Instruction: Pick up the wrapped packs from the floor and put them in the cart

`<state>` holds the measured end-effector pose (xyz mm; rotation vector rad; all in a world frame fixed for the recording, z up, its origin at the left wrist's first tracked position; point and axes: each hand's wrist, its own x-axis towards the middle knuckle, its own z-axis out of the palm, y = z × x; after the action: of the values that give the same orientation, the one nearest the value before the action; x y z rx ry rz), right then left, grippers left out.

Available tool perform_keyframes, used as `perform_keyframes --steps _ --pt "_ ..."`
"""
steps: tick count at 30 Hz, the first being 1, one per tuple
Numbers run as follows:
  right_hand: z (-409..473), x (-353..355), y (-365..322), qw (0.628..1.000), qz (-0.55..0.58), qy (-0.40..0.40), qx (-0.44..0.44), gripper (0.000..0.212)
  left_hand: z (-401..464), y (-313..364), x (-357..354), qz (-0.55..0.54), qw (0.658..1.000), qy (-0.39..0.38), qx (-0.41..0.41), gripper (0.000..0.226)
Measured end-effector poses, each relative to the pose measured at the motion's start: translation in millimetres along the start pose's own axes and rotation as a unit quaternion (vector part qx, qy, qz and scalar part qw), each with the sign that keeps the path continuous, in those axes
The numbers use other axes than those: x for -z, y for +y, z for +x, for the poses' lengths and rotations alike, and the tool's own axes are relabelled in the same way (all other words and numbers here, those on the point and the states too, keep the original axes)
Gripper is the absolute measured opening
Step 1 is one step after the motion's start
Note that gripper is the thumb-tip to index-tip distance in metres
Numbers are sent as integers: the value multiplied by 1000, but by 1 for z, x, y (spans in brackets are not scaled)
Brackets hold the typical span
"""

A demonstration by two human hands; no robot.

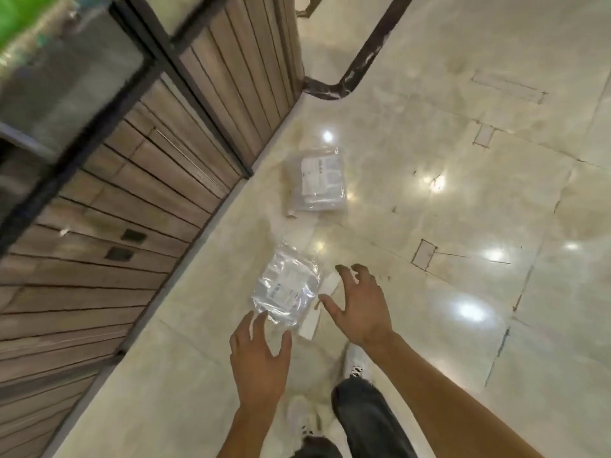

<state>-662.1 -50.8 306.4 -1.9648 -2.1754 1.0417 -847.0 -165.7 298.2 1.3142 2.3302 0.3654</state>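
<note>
Two wrapped packs (287,285) (322,180) lie beside wooden panelling (139,200); both hands' fingers (344,276) spread wide.

Glossy cream tile floor (446,133) with bright light reflections and dark cracked grout lines; a few small rectangular patches outlined in the tiles. Wood-slat panelling (139,200) runs diagonally along the left, framed by black metal bars (109,104), with two small dark slots low on the slats. A bent black metal tube (360,57), scuffed, stands on the floor near the top. Blurred green item (16,24) in the top-left corner. Dark trouser leg (367,421) and white patterned shoes (355,363) at the bottom.
</note>
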Motion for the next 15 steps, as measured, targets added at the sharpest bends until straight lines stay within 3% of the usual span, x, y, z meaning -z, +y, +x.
perform_keyframes --steps 5,12,15 --pt "152 -151 36 996 -51 -57 34 76 110 -84 -151 -44 992 -16 119 68" --pt "308 -336 96 985 -98 -133 45 102 201 -224 -315 -107 949 -61 290 100" --pt "338 -385 106 982 -90 -159 44 123 214 -250 -345 -198 941 -21 274 100"
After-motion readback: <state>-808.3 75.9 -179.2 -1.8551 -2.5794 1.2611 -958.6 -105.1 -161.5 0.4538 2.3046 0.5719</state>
